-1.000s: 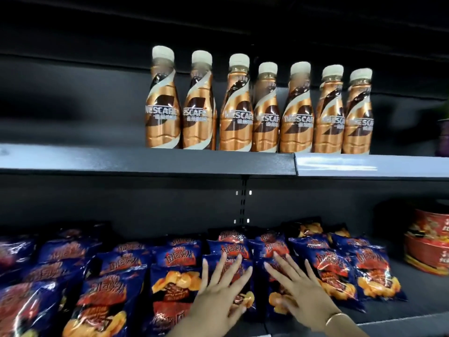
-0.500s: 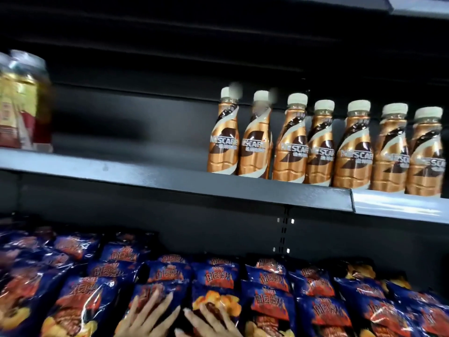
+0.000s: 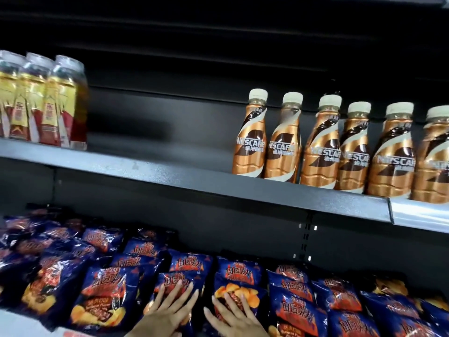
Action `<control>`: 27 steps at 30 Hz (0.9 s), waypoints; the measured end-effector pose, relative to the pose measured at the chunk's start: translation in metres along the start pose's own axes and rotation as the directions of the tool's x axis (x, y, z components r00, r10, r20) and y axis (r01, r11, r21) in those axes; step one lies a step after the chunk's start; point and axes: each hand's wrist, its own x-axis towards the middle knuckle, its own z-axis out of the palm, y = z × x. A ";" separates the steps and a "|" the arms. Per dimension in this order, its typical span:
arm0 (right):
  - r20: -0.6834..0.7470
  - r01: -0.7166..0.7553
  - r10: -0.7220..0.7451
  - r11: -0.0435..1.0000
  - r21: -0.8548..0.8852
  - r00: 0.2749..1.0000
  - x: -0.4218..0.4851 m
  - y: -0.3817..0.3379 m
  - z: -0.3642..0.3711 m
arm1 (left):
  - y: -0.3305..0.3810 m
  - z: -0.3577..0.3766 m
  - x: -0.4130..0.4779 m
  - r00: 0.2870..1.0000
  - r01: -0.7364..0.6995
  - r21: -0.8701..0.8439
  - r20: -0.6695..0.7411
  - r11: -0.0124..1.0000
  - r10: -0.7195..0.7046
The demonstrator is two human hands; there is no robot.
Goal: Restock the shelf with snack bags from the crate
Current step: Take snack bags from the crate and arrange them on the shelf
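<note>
I see no crate; the blue snack bags (image 3: 104, 295) lie in overlapping rows on the lower shelf, printed with chips and red Chinese lettering too blurred for me to read. My left hand (image 3: 165, 314) and right hand (image 3: 233, 317) rest flat on 2 neighbouring front bags, fingers straight and spread. On the upper shelf (image 3: 182, 176), 6 copper bottles (image 3: 323, 144) read NESCAFE. Since 0.5 s ago, 3 yellow-and-red tea bottles (image 3: 43, 100) have come into view at left.
</note>
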 end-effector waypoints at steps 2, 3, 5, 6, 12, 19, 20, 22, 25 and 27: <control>-0.173 0.014 -0.012 1.000 0.007 0.985 -0.015 0.002 -0.069 | -0.001 -0.009 -0.001 0.993 0.035 0.054 0.108 0.998 -0.040; -0.144 -0.023 0.014 0.998 -0.062 0.989 -0.018 -0.001 -0.080 | -0.001 -0.011 -0.004 0.993 0.045 0.077 0.108 0.996 -0.053; -0.023 -0.001 -0.003 0.987 -0.160 1.000 -0.008 -0.004 -0.065 | 0.003 -0.019 -0.013 0.993 0.062 0.038 0.095 0.997 -0.066; 0.045 0.060 -0.055 0.991 -0.120 0.997 0.000 -0.005 -0.058 | 0.005 -0.027 -0.018 0.994 0.085 0.004 0.063 0.996 -0.085; -0.145 -0.009 0.023 0.995 0.097 0.989 0.014 -0.019 -0.109 | -0.021 -0.053 -0.074 0.949 0.186 -0.285 -0.194 0.940 -0.247; -0.384 0.002 0.086 0.975 0.223 0.919 0.075 -0.088 -0.171 | -0.139 -0.038 -0.143 0.899 0.344 -0.304 -0.165 0.888 -0.405; -0.367 0.028 0.056 0.976 0.218 0.929 0.084 -0.102 -0.176 | -0.157 -0.033 -0.150 0.914 0.338 -0.232 -0.152 0.912 -0.377; -0.286 0.062 -0.016 0.986 0.152 0.958 0.101 -0.125 -0.179 | -0.185 -0.028 -0.157 0.968 0.249 -0.054 -0.028 0.967 -0.250; -0.268 0.074 -0.063 0.997 0.033 0.961 0.141 -0.172 -0.157 | -0.223 -0.014 -0.162 0.990 0.133 0.126 0.038 0.983 -0.138; -0.262 0.052 -0.055 0.998 -0.018 0.964 0.159 -0.200 -0.136 | -0.235 0.003 -0.162 0.995 0.071 0.122 0.059 0.990 -0.079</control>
